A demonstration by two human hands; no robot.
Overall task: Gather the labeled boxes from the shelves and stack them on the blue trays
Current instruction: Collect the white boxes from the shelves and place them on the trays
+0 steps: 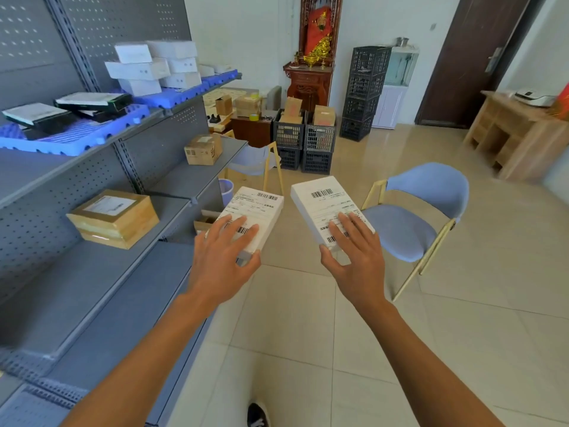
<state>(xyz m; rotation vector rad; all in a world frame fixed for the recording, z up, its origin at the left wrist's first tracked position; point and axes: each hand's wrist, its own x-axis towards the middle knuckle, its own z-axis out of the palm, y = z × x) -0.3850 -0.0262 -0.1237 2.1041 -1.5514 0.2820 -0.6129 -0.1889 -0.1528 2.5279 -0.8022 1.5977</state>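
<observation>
My left hand (226, 257) grips a white labeled box (257, 208) by its near end, fingers on top and thumb at the edge. In the same way my right hand (354, 248) holds a second white labeled box (323, 201). Both boxes are in the air in front of the grey shelves. Blue trays (77, 137) lie on the upper shelf: the near one carries black-and-white boxes (92, 103), the far tray (172, 95) a stack of white boxes (154, 66). A brown labeled box (114, 218) sits on the lower shelf, a smaller one (203, 149) on the shelf above it.
A blue chair (412, 220) stands just right of my right hand, another blue chair (255, 161) behind the boxes. Black crates (304, 140) with cardboard boxes, a tall crate stack (366, 90) and a wooden desk (517, 131) stand farther back on the tiled floor.
</observation>
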